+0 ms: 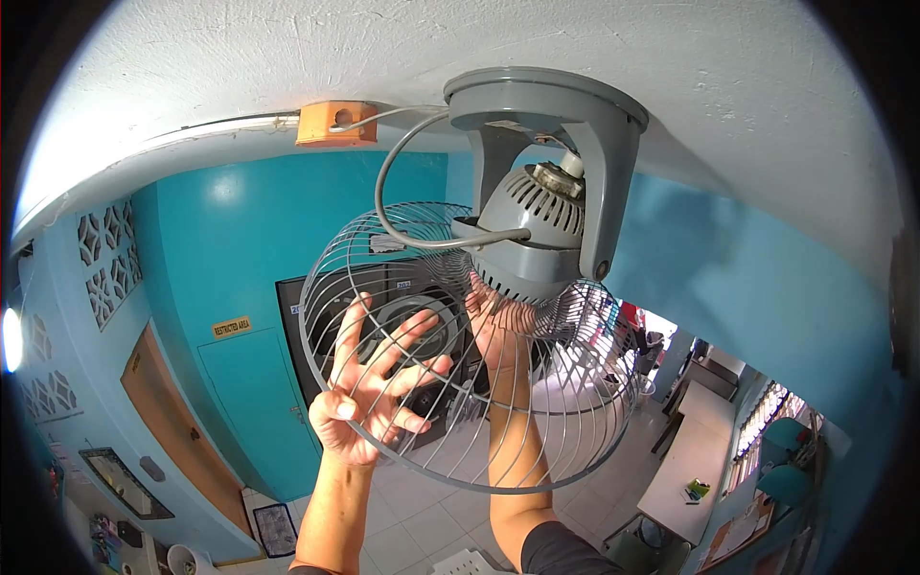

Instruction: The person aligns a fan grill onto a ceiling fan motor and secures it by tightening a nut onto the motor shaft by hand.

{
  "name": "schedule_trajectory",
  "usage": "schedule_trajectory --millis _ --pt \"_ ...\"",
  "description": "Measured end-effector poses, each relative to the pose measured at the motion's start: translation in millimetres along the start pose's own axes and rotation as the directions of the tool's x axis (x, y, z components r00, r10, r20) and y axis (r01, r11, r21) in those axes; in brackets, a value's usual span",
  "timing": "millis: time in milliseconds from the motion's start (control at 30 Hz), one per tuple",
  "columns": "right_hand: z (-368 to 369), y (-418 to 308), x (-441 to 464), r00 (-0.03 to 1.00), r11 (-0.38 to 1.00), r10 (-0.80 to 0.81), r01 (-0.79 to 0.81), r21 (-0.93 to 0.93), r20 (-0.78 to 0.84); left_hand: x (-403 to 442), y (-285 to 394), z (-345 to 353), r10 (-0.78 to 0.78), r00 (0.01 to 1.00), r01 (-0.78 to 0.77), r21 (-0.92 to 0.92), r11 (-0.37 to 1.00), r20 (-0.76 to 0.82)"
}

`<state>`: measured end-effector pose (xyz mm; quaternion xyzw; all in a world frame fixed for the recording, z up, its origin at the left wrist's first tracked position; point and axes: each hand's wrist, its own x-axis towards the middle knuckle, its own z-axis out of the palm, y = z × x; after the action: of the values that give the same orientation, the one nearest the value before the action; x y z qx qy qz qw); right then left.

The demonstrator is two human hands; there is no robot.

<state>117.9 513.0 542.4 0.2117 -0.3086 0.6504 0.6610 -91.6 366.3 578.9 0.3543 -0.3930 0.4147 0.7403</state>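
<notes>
Sign (231,328), nine o'clock: yellow, mounted on the teal wall (287,211).
Box (336,125), eleven o'clock: orange, at the ceiling.
Left hand (374,393), seven o'clock: palm towards the viewer, fingers spread and released, thumb by the cage rim; contact with the wires unclear.
Cord (383,182), eleven o'clock: grey, looped from mount to motor.
Cage (467,387), centre to six o'clock: wire, round, below the motor. Judged light for its width, stiff at the rim, springy and bendable between; smooth wire may slide. Best held by the thick rim, at opposite points, eight and four o'clock.
Right hand (494,335), centre: raised, seen through wires just under the motor; fingers partly hidden, grasp cannot be told.
Motor (537,211), one o'clock: grey, slotted; probably the heavy part.
Mount (546,101), one o'clock: grey, at the ceiling.
Counter (680,470), four o'clock: pale, bearing a green item (697,491).
</notes>
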Motion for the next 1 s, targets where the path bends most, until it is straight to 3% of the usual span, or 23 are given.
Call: schedule_trajectory --millis 67,133,300,433,467,500,533,567,600,633,667,700,733,900,933,1000 --pt "-3.7 -2.7 0.7 0.998 1.000 0.019 -0.018 0.009 -0.066 -0.1 -0.4 -0.7 -0.004 1.000 0.004 0.001 1.000 0.009" --pt "24.1 3.3 -7.1 0.993 0.997 -0.066 0.063 -0.033 -0.103 -0.2 -0.7 0.1 0.008 1.000 -0.008 -0.029 1.000 -0.004" --pt "34.4 -2.9 -7.4 0.998 0.991 0.009 -0.016 -0.133 -0.056 0.1 -1.0 -0.2 0.009 1.000 -0.009 -0.039 0.999 0.002" --pt "1.2 -6.8 1.4 0.999 0.989 -0.006 0.012 -0.150 0.034 -0.2 -0.8 -0.4 0.010 1.000 -0.010 -0.047 0.999 0.006" --pt "9.1 -6.0 0.2 1.000 0.782 0.026 -0.009 -0.623 0.017 -0.3 -0.7 -0.6 0.011 1.000 -0.011 -0.046 0.999 0.006" --pt "24.4 -3.9 -2.1 0.999 0.368 0.044 -0.028 -0.930 -0.013 -0.4 -0.8 -0.8 0.011 1.000 -0.011 -0.051 0.999 0.007" --pt "39.9 -2.3 -4.5 0.998 -0.146 0.044 -0.041 -0.988 -0.048 -0.4 -1.1 -1.0 0.011 1.000 -0.011 -0.056 0.998 0.009" --pt "52.1 -1.4 -6.2 0.997 -0.621 0.027 -0.045 -0.783 -0.079 -0.3 -1.5 -0.5 0.012 1.000 -0.011 -0.057 0.998 0.009" --pt "56.9 -1.2 -5.8 0.995 -0.929 -0.002 -0.037 -0.368 -0.096 0.2 -1.3 0.5 0.008 1.000 -0.008 -0.039 0.999 0.004" --pt "31.2 -5.8 -3.0 0.995 -0.928 0.000 -0.035 -0.370 -0.095 0.1 -1.0 1.4 0.005 1.000 -0.005 -0.019 1.000 -0.002" --pt "-15.1 -13.3 0.6 0.984 -0.996 0.063 0.073 -0.054 0.167 -0.3 -0.9 1.7 0.006 1.000 -0.006 -0.017 1.000 -0.004" --pt "-20.6 -11.3 0.1 0.901 -0.955 0.200 0.091 0.284 0.385 -0.4 -1.2 1.8 0.004 1.000 -0.004 -0.014 1.000 -0.008" --pt "-24.7 -13.5 -0.8 0.902 -0.955 0.199 0.090 0.284 0.384 0.0 -1.5 1.7 0.001 1.000 -0.002 -0.011 1.000 -0.010" --pt "36.8 -5.4 -17.8 0.991 -0.985 0.129 0.131 0.108 -0.023 0.0 -0.7 -2.1 0.001 1.000 0.000 -0.055 0.999 0.024" --pt "51.7 -2.3 -18.3 0.991 -0.985 0.128 0.130 0.109 -0.023 -0.2 -1.1 -2.2 0.002 1.000 -0.001 -0.060 0.998 0.026" --pt "72.8 2.6 -17.4 0.980 -0.996 0.043 0.026 -0.086 -0.194 0.0 -1.1 -2.1 0.003 1.000 -0.001 -0.064 0.998 0.026"
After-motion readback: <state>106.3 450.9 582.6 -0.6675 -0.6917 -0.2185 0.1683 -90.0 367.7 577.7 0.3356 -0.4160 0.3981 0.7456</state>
